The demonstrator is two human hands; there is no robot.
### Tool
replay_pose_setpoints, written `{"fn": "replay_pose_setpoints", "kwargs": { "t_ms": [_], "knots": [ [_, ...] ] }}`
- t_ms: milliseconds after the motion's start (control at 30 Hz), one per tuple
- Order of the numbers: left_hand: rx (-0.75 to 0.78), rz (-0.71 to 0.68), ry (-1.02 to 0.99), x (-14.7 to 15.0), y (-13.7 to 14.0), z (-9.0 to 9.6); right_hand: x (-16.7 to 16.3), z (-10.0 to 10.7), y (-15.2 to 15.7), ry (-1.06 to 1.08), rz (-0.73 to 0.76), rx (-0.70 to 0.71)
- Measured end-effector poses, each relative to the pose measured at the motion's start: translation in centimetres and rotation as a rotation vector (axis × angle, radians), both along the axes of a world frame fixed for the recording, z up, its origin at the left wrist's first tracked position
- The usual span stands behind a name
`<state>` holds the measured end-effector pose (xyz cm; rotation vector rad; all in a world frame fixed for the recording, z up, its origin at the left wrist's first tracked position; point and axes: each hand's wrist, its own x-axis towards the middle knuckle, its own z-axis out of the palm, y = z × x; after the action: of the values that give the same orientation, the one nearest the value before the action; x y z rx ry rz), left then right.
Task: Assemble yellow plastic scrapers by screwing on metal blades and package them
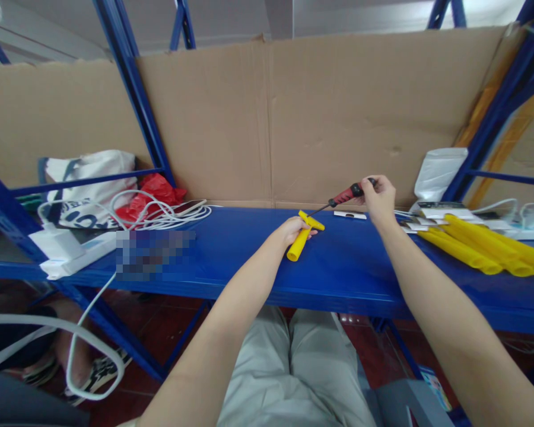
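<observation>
My left hand [296,230] is closed around a yellow T-shaped tool handle [299,244] just above the blue shelf top. Its crosspiece points away from me, and the fingers hide part of the stem. My right hand [378,198] grips the rear end of a red and black screwdriver [345,196]. The screwdriver slants down to the left, its thin shaft reaching the yellow crosspiece. Whether the tip sits inside the piece or only touches it, I cannot tell.
Several yellow-handled pieces [493,246] lie on the right of the blue shelf [240,255]. Behind my hands is a small white strip [350,215]. A power strip [89,252], coiled white cable [173,216], red bag [149,198] and cloth bag [93,196] occupy the left. Cardboard [329,118] stands behind.
</observation>
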<state>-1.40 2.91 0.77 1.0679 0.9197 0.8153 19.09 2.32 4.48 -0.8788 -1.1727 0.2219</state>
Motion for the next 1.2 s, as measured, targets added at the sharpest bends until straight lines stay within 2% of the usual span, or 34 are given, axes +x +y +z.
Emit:
{"fn": "replay_pose_setpoints", "kwargs": {
  "t_ms": [233,400,567,767,900,1100,1200],
  "knots": [
    [-0.002,0.042,0.011,0.1,0.4,-0.2,0.3,0.0,-0.7,-0.165,-0.099,0.016],
    [0.010,0.056,0.018,0.1,0.4,-0.3,0.0,0.3,-0.9,-0.006,0.060,-0.016],
    [0.005,0.056,0.015,0.1,0.5,-0.3,0.4,0.6,-0.9,0.115,0.229,-0.133],
    [0.006,0.062,0.016,0.1,0.4,-0.3,1.2,0.5,-0.5,0.094,0.314,-0.178],
    [0.005,0.064,0.019,0.1,0.2,-0.2,1.4,0.2,0.1,-0.030,0.215,-0.128],
    [0.018,0.062,0.023,0.2,0.3,-0.2,0.9,0.0,0.2,-0.231,-0.148,0.035],
    [0.027,0.055,0.023,0.2,0.2,-0.2,0.6,-0.1,0.1,-0.257,-0.210,0.057]
  ]
}}
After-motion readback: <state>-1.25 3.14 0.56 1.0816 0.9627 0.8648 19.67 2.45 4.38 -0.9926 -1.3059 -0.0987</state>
